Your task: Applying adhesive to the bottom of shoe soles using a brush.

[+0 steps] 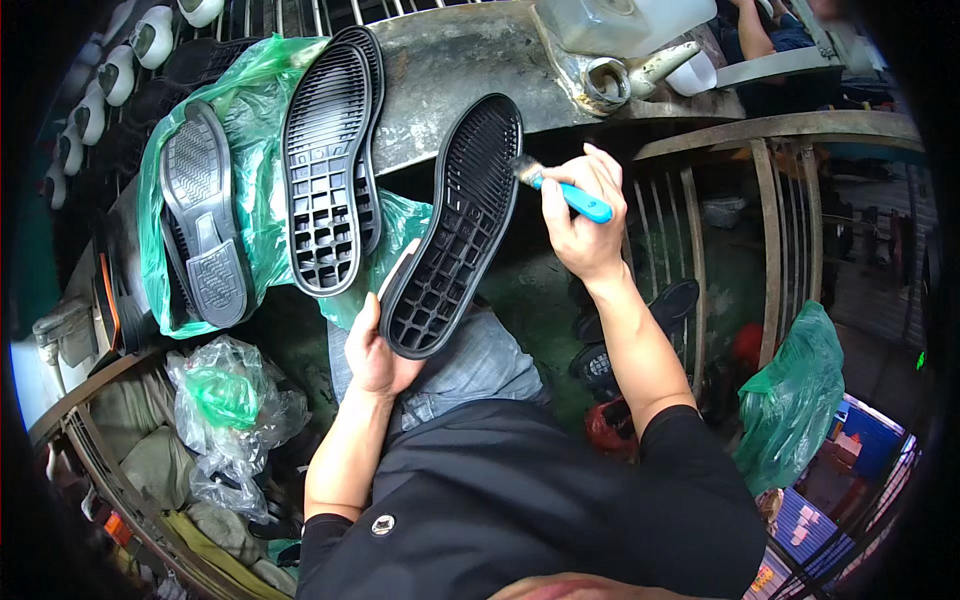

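My left hand (378, 358) grips a black shoe sole (455, 225) by its heel end, fingers hidden beneath it. The sole's inner side, with ribs at the toe and square cells at the heel, faces up. My right hand (587, 215) is closed around the blue handle of a brush (575, 197). The bristles touch, or nearly touch, the sole's right rim near the toe. Left of it, more black soles (325, 160) lie stacked on a green plastic bag (260, 150). Another sole (207, 200) there shows its patterned tread.
On the dark worktable (430, 75) stands a stained pot (606, 82) beside a cloudy plastic container (620, 22). White shoe lasts (115, 75) fill a rack at far left. Metal railings (775, 240) rise at right, with a green bag (795, 390) hanging there. A clear bag (235, 410) lies lower left.
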{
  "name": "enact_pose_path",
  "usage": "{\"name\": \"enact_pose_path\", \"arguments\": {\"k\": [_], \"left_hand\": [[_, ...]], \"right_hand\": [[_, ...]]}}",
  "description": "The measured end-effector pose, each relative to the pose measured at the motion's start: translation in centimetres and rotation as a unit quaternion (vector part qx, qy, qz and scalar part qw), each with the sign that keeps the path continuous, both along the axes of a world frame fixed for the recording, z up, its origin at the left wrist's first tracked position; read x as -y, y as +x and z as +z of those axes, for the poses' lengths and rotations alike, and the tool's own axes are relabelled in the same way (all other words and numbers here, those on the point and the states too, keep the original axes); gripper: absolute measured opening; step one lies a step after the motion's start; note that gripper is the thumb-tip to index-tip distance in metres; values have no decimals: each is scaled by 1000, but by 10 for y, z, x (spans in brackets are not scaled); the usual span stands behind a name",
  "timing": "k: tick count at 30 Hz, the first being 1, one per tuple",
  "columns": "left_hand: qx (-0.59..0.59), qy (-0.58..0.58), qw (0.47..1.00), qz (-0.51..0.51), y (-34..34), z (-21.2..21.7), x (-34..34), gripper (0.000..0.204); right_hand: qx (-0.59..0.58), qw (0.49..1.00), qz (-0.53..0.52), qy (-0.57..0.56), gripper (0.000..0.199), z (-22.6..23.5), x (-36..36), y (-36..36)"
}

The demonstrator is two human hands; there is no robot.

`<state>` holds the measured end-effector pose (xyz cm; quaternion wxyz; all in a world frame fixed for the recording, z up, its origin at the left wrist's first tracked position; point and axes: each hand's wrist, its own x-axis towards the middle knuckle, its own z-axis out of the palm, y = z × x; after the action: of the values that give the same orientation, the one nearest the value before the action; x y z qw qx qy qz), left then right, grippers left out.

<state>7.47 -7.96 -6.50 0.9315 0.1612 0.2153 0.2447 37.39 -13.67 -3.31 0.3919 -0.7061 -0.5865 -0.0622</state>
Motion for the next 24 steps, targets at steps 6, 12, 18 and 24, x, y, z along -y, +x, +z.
{"name": "enact_pose_path", "arguments": {"k": [6,12,18,24], "left_hand": [[13,-86,996,26,6,-2,-6,78],[-15,-151,986,73,12,-1,-9,78],[92,-182,976,76,9,-12,-9,71],[131,-161,976,61,8,-12,-9,65]], "right_hand": [[-136,968,-167,130,14,8,-14,64],[-102,966,-204,118,19,-4,-11,68],[-232,972,15,45,21,-53,-30,-23],[-129,982,74,113,35,-43,7,-106]]}}
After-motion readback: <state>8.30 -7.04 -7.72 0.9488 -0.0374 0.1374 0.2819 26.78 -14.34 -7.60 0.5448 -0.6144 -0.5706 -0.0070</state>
